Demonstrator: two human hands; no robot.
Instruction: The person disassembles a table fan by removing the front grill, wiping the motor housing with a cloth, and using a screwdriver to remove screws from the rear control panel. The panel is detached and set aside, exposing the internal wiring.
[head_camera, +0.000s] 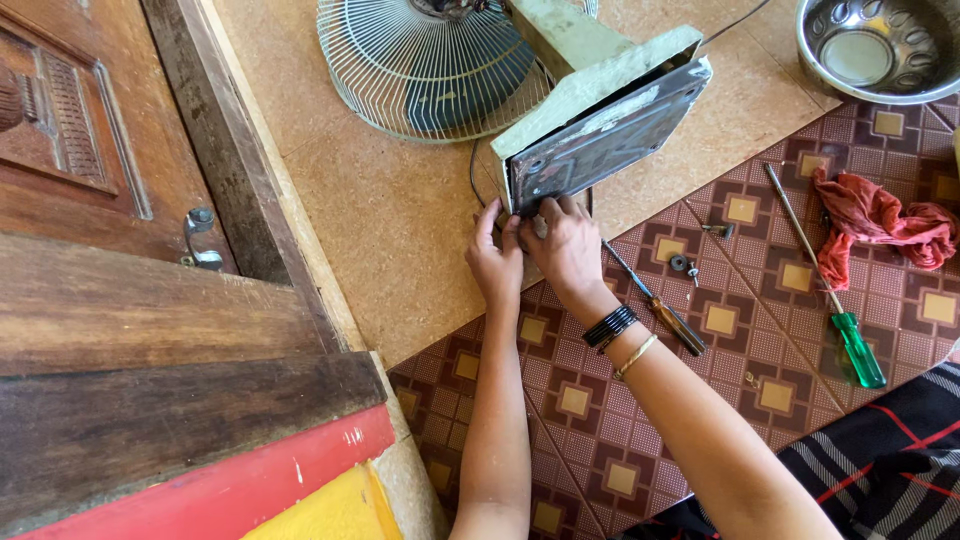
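Observation:
A table fan lies on its side on the floor, its wire grille (430, 60) at the top and its pale green base (590, 90) tipped up, showing a dark underside plate (600, 140). My left hand (495, 262) rests at the plate's lower corner with fingers curled against it. My right hand (566, 245) presses its fingertips on the same lower edge, right beside the left. Whether either hand pinches a small part is hidden by the fingers. A black cord (474, 170) loops out by the base.
An amber-handled screwdriver (660, 305) lies just right of my right wrist; a green-handled screwdriver (830, 290), red rag (880, 220), small screws (685, 265) and steel bowl (880, 50) lie farther right. A wooden door and frame (150, 250) stand at left.

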